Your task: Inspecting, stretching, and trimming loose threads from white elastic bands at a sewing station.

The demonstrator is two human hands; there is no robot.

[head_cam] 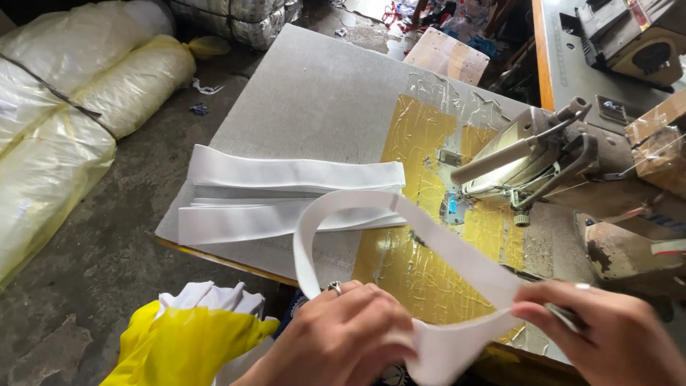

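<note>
Hands, left [343,332] and right [607,332], fingers pinched on a looped white band [429,239] at the table's near edge [236,261], seemingly aligning ends; feeding the sewing machine [529,161] wants squareness.

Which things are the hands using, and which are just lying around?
In use: white band loop, held by left hand and right hand; stacked white bands; sewing machine.

Lying about: plastic-wrapped bundles, yellow-and-white cloth, scraps on the floor.
</note>
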